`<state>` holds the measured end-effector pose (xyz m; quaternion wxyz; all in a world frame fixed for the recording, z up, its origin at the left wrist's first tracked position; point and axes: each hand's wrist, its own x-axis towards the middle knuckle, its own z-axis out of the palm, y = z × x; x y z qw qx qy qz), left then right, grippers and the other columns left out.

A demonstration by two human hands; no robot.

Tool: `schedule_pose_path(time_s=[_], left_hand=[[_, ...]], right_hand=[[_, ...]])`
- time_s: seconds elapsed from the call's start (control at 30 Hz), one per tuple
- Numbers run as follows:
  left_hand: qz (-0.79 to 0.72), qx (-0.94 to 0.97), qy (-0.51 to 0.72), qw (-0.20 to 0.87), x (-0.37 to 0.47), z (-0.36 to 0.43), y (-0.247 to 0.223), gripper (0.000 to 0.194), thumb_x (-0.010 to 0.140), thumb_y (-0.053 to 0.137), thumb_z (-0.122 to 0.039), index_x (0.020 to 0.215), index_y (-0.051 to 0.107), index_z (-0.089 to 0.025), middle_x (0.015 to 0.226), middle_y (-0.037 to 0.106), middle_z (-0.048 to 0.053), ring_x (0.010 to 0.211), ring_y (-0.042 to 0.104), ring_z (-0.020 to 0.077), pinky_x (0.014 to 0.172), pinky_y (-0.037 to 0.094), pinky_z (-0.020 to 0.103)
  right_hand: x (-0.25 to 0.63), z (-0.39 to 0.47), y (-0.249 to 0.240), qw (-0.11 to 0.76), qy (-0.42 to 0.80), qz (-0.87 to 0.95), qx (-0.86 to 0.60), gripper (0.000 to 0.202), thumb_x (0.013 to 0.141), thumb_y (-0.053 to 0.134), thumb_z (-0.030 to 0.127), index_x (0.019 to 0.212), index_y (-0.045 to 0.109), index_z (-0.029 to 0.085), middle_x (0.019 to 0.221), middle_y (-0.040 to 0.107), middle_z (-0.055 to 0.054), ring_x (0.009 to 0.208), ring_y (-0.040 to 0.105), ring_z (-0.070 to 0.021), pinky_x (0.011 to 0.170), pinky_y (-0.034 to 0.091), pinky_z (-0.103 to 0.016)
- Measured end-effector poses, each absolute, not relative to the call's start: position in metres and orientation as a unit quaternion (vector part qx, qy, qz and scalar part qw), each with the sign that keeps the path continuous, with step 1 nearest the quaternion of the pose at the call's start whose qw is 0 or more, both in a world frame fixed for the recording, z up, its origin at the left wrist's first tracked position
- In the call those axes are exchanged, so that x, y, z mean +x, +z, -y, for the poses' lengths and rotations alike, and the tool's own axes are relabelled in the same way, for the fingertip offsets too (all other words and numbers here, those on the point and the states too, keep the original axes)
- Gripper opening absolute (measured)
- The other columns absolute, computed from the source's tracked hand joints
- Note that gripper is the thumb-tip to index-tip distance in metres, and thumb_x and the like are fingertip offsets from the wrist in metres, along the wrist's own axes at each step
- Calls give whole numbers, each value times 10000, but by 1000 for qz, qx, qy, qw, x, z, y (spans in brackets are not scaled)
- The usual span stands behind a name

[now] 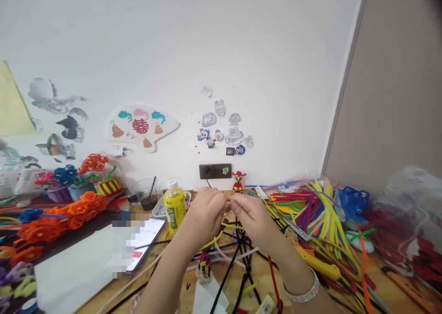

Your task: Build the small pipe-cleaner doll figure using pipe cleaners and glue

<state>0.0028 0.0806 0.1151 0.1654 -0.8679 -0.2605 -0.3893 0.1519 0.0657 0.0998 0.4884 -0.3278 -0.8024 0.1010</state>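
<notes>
My left hand [210,212] and my right hand [250,217] meet above the middle of the table, fingertips pinched together. What sits between them is too small or too hidden to make out. Just below, yellow pipe cleaners [216,240] and black pipe cleaners [228,270] lie crossed in a loose tangle; whether any reaches up into my fingers I cannot tell. A small doll of red, blue and yellow pipe cleaner [204,265] lies under my left wrist. Behind my hands stands a figure with a red hat [238,181].
At left are a yellow drink bottle [175,208], a plastic cup [148,194], a phone [148,240] and orange pipe-cleaner flowers [62,219]. On the right, a yellow-handled cutter [319,262] lies beside a heap of coloured pipe cleaners [324,212]. A wall socket [216,171] is behind.
</notes>
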Motion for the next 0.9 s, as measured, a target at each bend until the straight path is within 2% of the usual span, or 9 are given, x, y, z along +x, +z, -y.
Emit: schedule_pose_path(time_s=[0.2,0.33,0.53,0.67,0.77,0.9], left_hand=[[270,-858,-398,179,7,-80,115,289,848,303,-121,591,402,-211,568,470,9,586,415,167,575,365,284],[262,-844,-427,192,8,-80,115,295,837,320,-117,568,387,-218,541,452,4,565,403,160,560,365,283],[272,-826,-461,178,10,-77,115,181,850,370,-139,769,526,-182,675,565,40,668,489,165,632,413,294],[278,-813,-469,205,11,-76,113,184,838,382,-118,736,517,-190,667,572,40,680,505,173,650,417,302],[327,-792,-470,212,11,-71,117,190,841,380,-162,694,493,-205,639,558,28,660,511,180,638,409,301],[464,-799,-365,119,17,-55,119,254,878,320,-260,717,511,-211,660,597,22,628,554,178,573,408,270]], right_hand=[[154,-66,102,489,80,801,-337,264,904,354,258,714,517,174,676,546,-5,632,493,-127,594,359,-229],[155,-64,106,494,81,803,-323,253,902,356,243,761,555,175,712,572,-14,688,516,-135,650,381,-243],[158,-64,107,538,117,766,-330,214,880,409,251,777,579,173,710,588,-4,672,522,-125,633,395,-231],[161,-63,110,532,127,771,-326,195,869,425,218,762,582,174,692,573,8,649,510,-114,606,384,-216],[162,-61,113,539,125,768,-323,189,859,434,204,748,585,174,688,575,9,638,507,-112,589,375,-212],[167,-64,114,561,133,744,-338,180,843,445,192,747,596,170,655,564,16,607,494,-108,565,371,-209]])
